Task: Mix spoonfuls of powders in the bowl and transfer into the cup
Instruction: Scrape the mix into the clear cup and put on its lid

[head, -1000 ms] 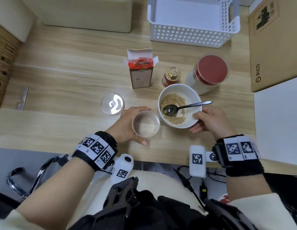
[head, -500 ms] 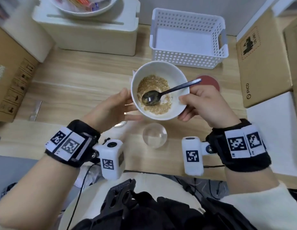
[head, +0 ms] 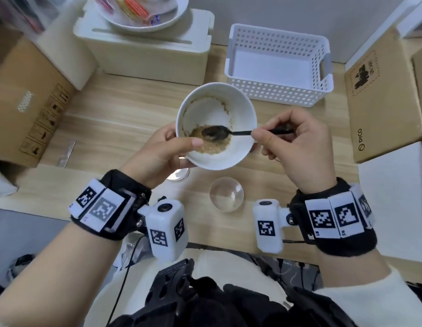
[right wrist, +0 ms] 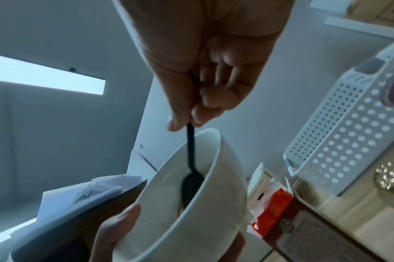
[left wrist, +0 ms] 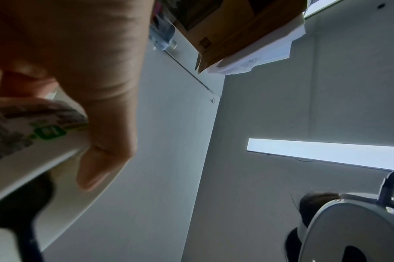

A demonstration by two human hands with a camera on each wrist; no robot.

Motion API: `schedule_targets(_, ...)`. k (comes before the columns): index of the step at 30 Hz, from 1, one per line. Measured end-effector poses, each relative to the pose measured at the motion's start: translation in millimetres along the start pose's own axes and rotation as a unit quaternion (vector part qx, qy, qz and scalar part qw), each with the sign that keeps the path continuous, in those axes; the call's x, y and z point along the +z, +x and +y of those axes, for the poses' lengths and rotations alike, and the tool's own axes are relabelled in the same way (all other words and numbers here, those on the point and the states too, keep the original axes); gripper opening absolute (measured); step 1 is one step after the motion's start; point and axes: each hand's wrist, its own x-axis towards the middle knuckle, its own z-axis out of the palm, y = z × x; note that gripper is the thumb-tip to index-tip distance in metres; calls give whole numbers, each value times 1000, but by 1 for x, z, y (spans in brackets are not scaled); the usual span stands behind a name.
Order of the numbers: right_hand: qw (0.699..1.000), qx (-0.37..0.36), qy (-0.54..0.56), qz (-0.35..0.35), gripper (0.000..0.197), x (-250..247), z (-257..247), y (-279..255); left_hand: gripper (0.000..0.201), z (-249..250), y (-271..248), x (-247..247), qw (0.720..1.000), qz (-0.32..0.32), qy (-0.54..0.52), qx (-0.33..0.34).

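The white bowl (head: 217,128) is being held up off the wooden table (head: 125,128) and tipped toward the camera, with the brown powder mix (head: 211,143) sliding down to its near side. It's being gripped by the left hand (head: 160,156), thumb hooked over the rim and the fingers curled underneath. The dark spoon (head: 219,133) is being pinched by its handle in the right hand (head: 297,147), fingers curled around it, and its scoop is being pressed into the powder inside the bowl. From the right wrist view the spoon is seen dipping down past the rim.

The clear cup (head: 226,194) is being left standing on the table just below the tilted bowl, near the table's front edge, not touched by either hand. A clear round lid (head: 180,177) is partly hidden under the left hand.

Further back, a white perforated basket (head: 278,67) and a cream box (head: 143,53) with a dish (head: 139,17) on top are being kept at the rear of the table, cardboard boxes (head: 382,97) flanking both sides.
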Motion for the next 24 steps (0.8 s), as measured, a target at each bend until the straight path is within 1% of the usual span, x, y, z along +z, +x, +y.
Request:
schedule_targets(2,999,-39,21,16,26,-3,-1,-1,53,-1,-1,0,1000,7,-9,-6)
schedule_targets(4,994,-87,22,55,24,-5,-3,-1,53,-2,-2,1,1000,4,-14,-8)
schedule_targets(6,986,-141,-25,84,19,-4,-2,1,51,-3,-3,3,1000,-5,-18,-8)
schedule_targets(8,974,-186,-107,65,18,0,0,2,50,-3,-4,4,1000,-17,-20,-8)
schedule_targets(9,971,-193,-133,37,19,1,2,2,50,-3,-4,5,1000,-21,-15,-7)
schedule_targets(11,974,-177,-143,-23,16,1,2,0,51,-2,-4,6,1000,-24,0,-2)
schedule_targets(12,975,-172,-140,-35,15,-1,2,-1,52,-1,-3,6,1000,-23,5,1)
schedule_targets(13,976,-172,-131,-28,15,-4,1,-1,53,-1,-3,6,1000,-22,10,4)
schedule_targets(16,972,-199,-116,42,17,-8,-2,2,55,0,-2,8,999,-25,25,13)
schedule_targets(17,971,-201,-123,37,17,-8,-3,4,56,0,-2,9,999,-30,31,14)
schedule_targets(20,965,-196,-164,-53,18,-9,0,2,59,1,-1,7,998,-39,44,22)
schedule_targets(21,964,-196,-171,-62,18,-11,3,-1,59,1,-2,6,998,-40,46,26)
schedule_targets(22,965,-197,-167,-51,18,-14,6,-2,59,1,-2,4,998,-41,48,29)
schedule_targets(24,971,-199,-132,2,18,-19,12,-5,59,0,-3,3,997,-47,55,37)
